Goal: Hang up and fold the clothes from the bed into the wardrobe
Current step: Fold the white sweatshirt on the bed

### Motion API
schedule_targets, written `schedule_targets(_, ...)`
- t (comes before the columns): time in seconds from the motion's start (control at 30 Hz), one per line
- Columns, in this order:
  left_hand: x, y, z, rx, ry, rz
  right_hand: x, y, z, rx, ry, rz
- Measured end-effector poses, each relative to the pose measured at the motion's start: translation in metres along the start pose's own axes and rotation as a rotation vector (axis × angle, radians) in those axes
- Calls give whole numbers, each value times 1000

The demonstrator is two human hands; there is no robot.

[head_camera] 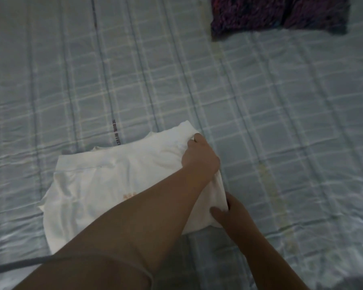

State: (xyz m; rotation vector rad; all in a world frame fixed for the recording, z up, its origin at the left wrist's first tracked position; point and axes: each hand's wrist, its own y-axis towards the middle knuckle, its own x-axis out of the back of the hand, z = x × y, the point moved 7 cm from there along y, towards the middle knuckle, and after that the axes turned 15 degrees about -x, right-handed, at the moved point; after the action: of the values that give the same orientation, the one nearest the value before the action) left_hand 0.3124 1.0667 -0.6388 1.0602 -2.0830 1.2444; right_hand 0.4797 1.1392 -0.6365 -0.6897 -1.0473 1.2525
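A white garment [96, 185] with a faint orange print lies partly folded on the bed, low and centre in the head view. My left hand [199, 158] reaches across it and grips its far right corner, fingers curled into the cloth. My right hand [233, 212] pinches the near right edge of the same garment, thumb on top and fingers underneath. My left forearm covers the garment's lower middle.
The bed is covered by a pale blue-grey checked sheet [281, 122]. A dark purple patterned garment [279, 13] lies at the far top right. A grey cable [19, 266] crosses the bottom left corner.
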Motion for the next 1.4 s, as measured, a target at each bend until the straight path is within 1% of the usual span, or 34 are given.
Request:
schedule_targets(0.1,6,-4,3,-3,-51,-22,-11,-15,10,46,40,31)
schedule_targets(0.17,19,-11,8,-29,-94,-58,-19,-27,16,82,18,14)
schedule_targets(0.3,67,-38,34,-151,-276,-181,-45,-63,39,185,-31,-5)
schedule_targets(0.43,133,-77,86,-209,-400,-233,-100,-112,70,268,-104,35)
schedule_targets(0.53,182,-107,143,-229,-486,-304,-157,-143,91,334,-141,67)
schedule_targets(0.6,205,-128,186,-217,-576,-344,-200,-155,99,372,-174,58)
schedule_targets(0.7,226,-153,255,-179,-702,-403,-269,-165,105,470,-344,52)
schedule_targets(0.77,225,-164,305,-113,-734,-422,-315,-166,104,490,-485,54)
schedule_targets(0.83,211,-171,355,5,-773,-412,-355,-161,98,459,-595,25)
schedule_targets(0.93,172,-184,415,259,-919,-397,-400,-144,76,435,-717,-33)
schedule_targets(1.0,154,-192,432,299,-900,-401,-417,-135,63,444,-769,-49)
schedule_targets(1.07,148,-199,435,253,-844,-428,-421,-133,58,473,-752,-15)
schedule_targets(1.13,144,-210,432,195,-840,-466,-415,-137,60,550,-688,10)
schedule_targets(1.2,132,-224,429,162,-795,-450,-392,-142,64,617,-574,-28)
schedule_targets(1.23,125,-233,426,163,-731,-430,-375,-141,65,638,-532,-77)
schedule_targets(1.3,105,-254,422,222,-624,-419,-338,-139,66,691,-505,-220)
schedule_targets(1.33,94,-264,420,263,-624,-415,-319,-137,67,702,-495,-305)
schedule_targets(1.4,75,-277,415,333,-719,-401,-282,-127,63,663,-462,-451)
